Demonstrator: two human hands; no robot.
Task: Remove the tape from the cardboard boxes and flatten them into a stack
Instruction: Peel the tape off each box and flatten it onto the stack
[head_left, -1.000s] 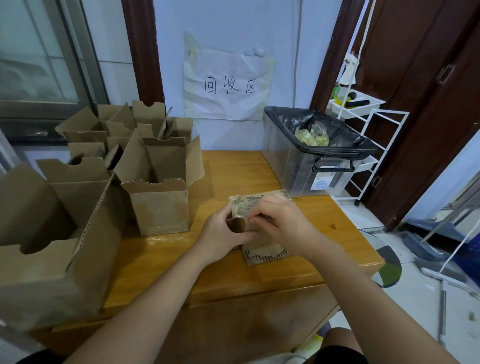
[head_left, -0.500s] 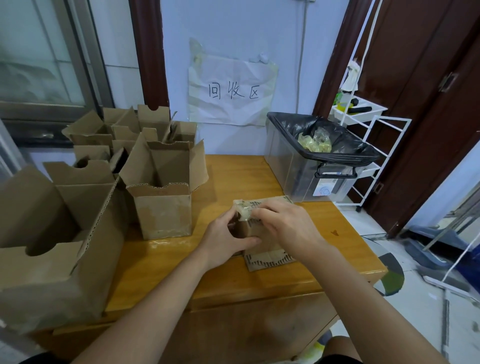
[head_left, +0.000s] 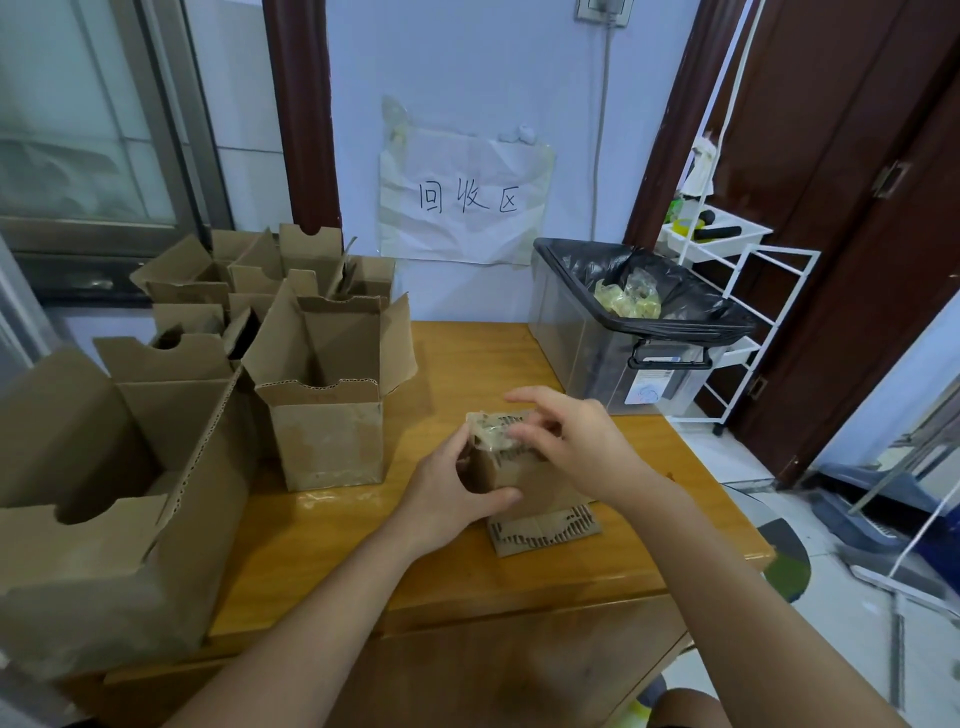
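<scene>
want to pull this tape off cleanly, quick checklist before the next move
1. Box steadied: left hand grips the small box on the table. Ok.
2. Tape started: wrinkled tape is lifted at the box's top corner. Ok.
3. Grip on tape: right hand is at the tape, but its fingers blur. Cannot tell.
4. Disposal ready: lined bin stands open near the right hand, tape scraps already inside. Ok.
5. Flat stack started: no flattened boxes visible; the other boxes stand open. Not ok.

Matt brown corrugated cardboard boxes (head_left: 322, 395), fluted edges showing; crinkled glossy tape (head_left: 491, 434); smooth varnished wooden table (head_left: 467, 358); clear plastic bin (head_left: 582, 353), shiny black liner (head_left: 691, 306); creased paper sign (head_left: 465, 197).
</scene>
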